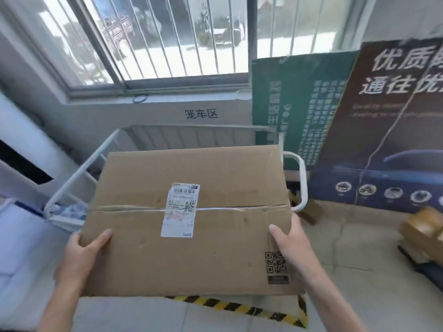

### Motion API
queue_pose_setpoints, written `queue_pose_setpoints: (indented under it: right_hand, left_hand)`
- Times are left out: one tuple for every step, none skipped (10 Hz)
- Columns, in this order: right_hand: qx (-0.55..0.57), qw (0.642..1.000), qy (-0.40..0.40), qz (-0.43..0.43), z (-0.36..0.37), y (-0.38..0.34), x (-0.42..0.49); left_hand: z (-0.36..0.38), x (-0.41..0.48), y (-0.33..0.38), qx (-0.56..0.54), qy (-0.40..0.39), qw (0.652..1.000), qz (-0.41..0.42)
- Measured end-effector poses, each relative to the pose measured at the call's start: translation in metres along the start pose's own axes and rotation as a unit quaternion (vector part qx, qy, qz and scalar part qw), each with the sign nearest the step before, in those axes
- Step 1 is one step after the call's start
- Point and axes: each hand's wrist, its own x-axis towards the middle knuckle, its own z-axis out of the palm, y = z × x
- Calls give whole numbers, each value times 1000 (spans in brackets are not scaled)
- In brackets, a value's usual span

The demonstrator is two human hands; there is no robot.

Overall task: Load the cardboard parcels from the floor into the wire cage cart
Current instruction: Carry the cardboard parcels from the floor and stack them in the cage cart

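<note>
Head view, looking down.

- Cardboard parcel (pixel 191 248): large, flat, brown, held between both hands with its broad face up. A taped seam runs across the middle of the face. A white shipping label (pixel 181 209) lies across the seam. A printed QR code (pixel 275 262) sits just beside the right thumb.
- Left hand (pixel 81 250): grips the near left corner, thumb laid flat on the top face. The fingers go under the edge and are hidden.
- Right hand (pixel 291 238): grips the right edge, thumb pressed on the top face. The fingers curl down the side, out of sight.
- Wire cage cart (pixel 82 168): white tubular frame directly beyond and below the hands. The parcel covers most of its opening. Cannot tell whether the parcel touches the frame. Its looped handle (pixel 304 183) shows just beyond the right hand.
- Hazard tape (pixel 239 307): yellow-and-black stripe on the floor, under the parcel's near edge and between the forearms.
- More cardboard parcels (pixel 424 228): on the floor well to the right of the right hand.
- Dark poster (pixel 395 128) with white characters: leans on the wall beyond the right hand. A green board (pixel 299 104) stands beside it, nearer the cart.
- Barred window (pixel 167 44): above the cart, ahead of both hands. Handwritten characters (pixel 201 113) are on the wall below the sill.
</note>
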Motion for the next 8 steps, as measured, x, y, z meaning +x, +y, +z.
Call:
queue_pose_setpoints:
  right_hand:
    - [-2, 999, -44, -3, 80, -32, 4]
    - [15, 997, -68, 15, 147, -59, 7]
    - [26, 996, -77, 25, 186, -75, 14]
    - [30, 995, -85, 52, 224, -92, 31]
    - [48, 993, -81, 69, 256, -105, 58]
    - [57, 994, -55, 75, 291, -120, 92]
    - [69, 993, -38, 84, 330, -134, 130]
    - [77, 992, -20, 97, 365, -147, 164]
  left_hand:
    - [-58, 76, -54, 15, 19, 997, -72]
    - [-103, 170, -107, -6, -25, 993, -117]
    - [-120, 239, -131, -1, -31, 991, -130]
    - [-115, 293, -133, 2, -11, 993, -118]
    - [-98, 339, -119, -1, -17, 997, -73]
    - [-86, 403, -103, 16, -13, 998, -52]
    - [-92, 470, -82, 51, -38, 995, -72]
    - [-83, 510, -64, 60, -22, 997, -54]
